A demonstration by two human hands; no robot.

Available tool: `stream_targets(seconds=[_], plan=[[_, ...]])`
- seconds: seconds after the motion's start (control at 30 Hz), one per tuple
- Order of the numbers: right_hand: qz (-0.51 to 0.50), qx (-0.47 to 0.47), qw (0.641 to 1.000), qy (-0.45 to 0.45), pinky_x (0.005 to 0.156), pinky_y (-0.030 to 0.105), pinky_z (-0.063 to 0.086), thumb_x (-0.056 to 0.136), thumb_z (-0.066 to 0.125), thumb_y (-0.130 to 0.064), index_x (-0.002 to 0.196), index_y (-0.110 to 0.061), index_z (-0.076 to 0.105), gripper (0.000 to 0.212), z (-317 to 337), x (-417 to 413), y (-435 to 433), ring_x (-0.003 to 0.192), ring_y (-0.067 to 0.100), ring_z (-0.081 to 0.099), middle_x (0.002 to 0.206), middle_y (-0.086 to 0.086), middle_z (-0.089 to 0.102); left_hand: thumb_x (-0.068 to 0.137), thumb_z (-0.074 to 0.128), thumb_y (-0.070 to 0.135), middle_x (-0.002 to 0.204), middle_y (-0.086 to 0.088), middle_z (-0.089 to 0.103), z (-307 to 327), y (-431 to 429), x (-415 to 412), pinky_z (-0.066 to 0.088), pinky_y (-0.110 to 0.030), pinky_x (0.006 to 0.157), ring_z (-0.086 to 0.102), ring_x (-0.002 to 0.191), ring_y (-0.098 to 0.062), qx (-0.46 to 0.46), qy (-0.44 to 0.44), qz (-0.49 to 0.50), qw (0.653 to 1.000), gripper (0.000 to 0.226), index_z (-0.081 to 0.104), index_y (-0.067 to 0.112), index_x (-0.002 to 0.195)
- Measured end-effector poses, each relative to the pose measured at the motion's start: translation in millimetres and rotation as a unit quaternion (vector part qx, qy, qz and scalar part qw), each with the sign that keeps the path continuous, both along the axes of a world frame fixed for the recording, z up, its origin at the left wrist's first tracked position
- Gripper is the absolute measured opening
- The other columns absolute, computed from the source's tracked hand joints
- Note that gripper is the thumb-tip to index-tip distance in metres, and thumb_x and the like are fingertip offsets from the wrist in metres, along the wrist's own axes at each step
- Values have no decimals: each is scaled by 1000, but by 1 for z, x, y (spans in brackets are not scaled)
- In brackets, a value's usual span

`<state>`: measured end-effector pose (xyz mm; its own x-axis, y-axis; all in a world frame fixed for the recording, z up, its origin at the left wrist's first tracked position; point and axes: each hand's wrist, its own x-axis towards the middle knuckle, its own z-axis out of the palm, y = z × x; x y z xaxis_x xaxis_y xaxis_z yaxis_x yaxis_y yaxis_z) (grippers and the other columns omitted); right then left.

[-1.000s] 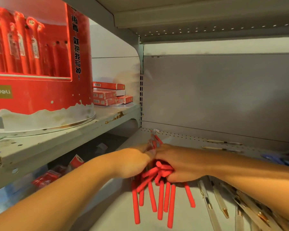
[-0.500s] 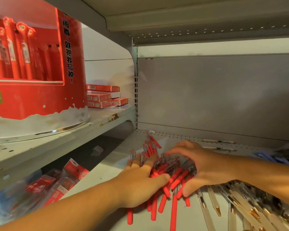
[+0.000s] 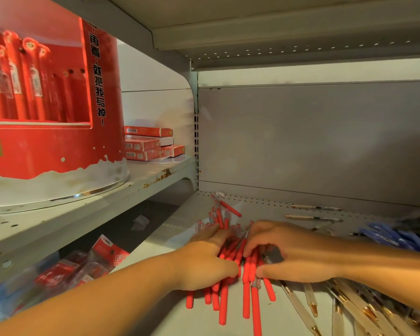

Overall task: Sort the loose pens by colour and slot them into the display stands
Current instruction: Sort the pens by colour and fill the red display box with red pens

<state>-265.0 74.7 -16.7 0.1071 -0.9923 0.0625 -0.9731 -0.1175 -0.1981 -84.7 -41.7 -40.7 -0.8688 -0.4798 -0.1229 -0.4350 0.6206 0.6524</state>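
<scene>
Bunching the red pens [image 3: 246,301] between them, the left hand [image 3: 204,260] presses with near-straight fingers and the right hand [image 3: 294,253] curls round the pile, likely to gather one colour. Gold-tipped pens [image 3: 298,304] lie under the right wrist and blue pens [image 3: 393,238] beyond it, all on the grey shelf [image 3: 192,321]. The red display stand [image 3: 54,151] sits up-left of the left hand.

Cannot see red pens' [image 3: 246,299] middles beneath left hand [image 3: 204,260] and right hand [image 3: 294,253], nor display stand's [image 3: 58,151] cropped left side.
</scene>
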Motion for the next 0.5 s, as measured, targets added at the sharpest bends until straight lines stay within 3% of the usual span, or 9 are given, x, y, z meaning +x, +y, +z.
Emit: stream_targets(seconds=[0.03,0.07,0.1,0.13,0.23,0.33,0.43,0.5], plan=[[-2,-3,1000,2,89,18,46,84,64,-51,116,-45,57,33,-1,1,0,103,-12,46,108,-35,43,85,59,37,117,-6,65,-1,-1,0,53,-27,82,68,87,-14,-22,-11,-5,1000,66,29,37,145],[-8,-8,1000,1,88,20,48,83,65,-51,114,-45,55,32,-1,2,1,102,-10,47,108,-33,42,84,58,48,140,-6,53,-2,-3,0,45,-29,99,59,118,-19,-61,-21,-8,998,72,24,42,147],[-17,-14,1000,-6,87,23,50,82,66,-51,110,-47,52,32,-2,2,3,100,-6,49,107,-30,42,82,55,59,156,-1,34,-2,-3,0,32,-33,112,37,140,-20,-95,-22,-14,995,76,19,48,148],[-27,-19,999,-14,86,27,52,80,67,-52,106,-48,48,32,-3,3,6,98,-3,51,107,-27,41,81,52,67,160,5,24,-1,-1,1,23,-35,116,22,147,-18,-110,-8,-26,994,74,17,55,144],[-44,-22,998,-27,83,29,54,77,68,-55,99,-49,43,34,-5,4,11,96,-1,54,106,-24,40,80,48,78,157,9,29,0,6,-5,21,-42,116,22,147,-19,-113,-1,-56,992,60,21,68,133],[-65,-12,997,-33,80,23,53,76,66,-58,99,-48,44,33,-6,1,15,93,-5,54,104,-24,45,77,43,84,166,6,0,-3,8,-14,0,-64,117,-4,152,-29,-168,-89,-43,981,72,8,70,138],[-76,8,997,24,66,15,46,84,51,-67,97,-49,48,22,-7,-5,22,85,-7,53,97,-25,50,79,44,81,165,8,-12,-5,10,-17,-10,-68,113,-17,151,-29,-189,-114,-41,974,70,8,70,139],[-65,17,997,43,68,12,43,90,43,-63,100,-48,53,21,-9,-7,26,88,-11,51,98,-27,51,80,43,80,165,9,-11,-5,9,-18,-10,-68,113,-16,151,-29,-190,-110,-40,975,68,10,70,139]])
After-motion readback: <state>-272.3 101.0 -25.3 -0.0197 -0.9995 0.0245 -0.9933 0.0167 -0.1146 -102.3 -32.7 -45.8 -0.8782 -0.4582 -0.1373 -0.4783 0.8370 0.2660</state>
